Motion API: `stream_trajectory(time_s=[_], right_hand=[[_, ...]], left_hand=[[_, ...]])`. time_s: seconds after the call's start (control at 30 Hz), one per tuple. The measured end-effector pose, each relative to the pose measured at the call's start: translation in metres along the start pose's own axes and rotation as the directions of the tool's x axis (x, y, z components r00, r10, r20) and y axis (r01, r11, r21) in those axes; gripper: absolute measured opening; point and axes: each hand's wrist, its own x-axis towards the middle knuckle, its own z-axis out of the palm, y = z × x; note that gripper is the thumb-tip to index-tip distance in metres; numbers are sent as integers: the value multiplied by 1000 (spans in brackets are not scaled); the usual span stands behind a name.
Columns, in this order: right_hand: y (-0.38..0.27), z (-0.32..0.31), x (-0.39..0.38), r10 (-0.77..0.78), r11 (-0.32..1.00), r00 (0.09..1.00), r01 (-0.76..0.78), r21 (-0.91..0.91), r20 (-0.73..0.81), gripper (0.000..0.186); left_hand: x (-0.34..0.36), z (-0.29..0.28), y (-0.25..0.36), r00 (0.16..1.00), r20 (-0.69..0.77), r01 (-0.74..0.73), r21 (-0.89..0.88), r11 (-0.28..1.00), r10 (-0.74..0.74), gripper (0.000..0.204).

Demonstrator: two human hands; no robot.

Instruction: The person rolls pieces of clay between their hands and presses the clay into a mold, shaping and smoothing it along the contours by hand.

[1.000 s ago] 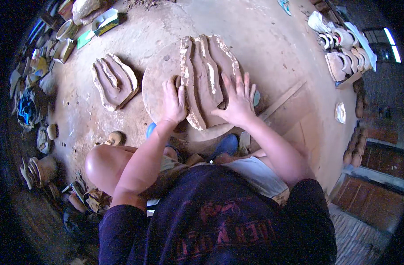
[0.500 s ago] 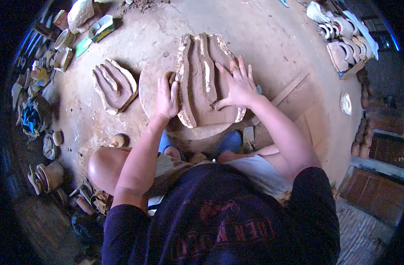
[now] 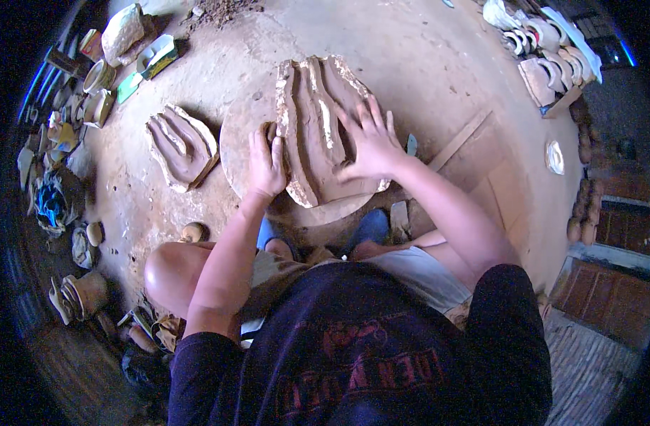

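A large plaster mold with ridged channels of brown clay lies on a round grey board. My left hand is at the mold's left side, fingers together and partly curled beside a small dark shape I cannot make out. My right hand rests over the right channels, fingers spread, thumb low inside the mold. A smaller mold of similar make sits on the floor to the left.
Tubs and boxes, a pale sack and clutter line the left. Stacked curved mold pieces stand upper right, with a long plank beside the board. My blue-shod feet are just below it.
My right hand has shifted up and left over the mold, its thumb lately moving back. My left hand has edged left in view; the whole scene has shifted slightly.
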Motion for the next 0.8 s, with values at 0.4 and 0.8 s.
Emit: stream_trajectory(time_s=[0.4,0.8], right_hand=[[24,-13,15,-130,991,983,123,-59,-128,152],[11,2,-7,-125,975,990,134,178,-64,32]], left_hand=[[5,-1,0,1000,25,1,-8,1000,-1,40],[-6,-1,8,999,-4,35,41,999,-35,41]])
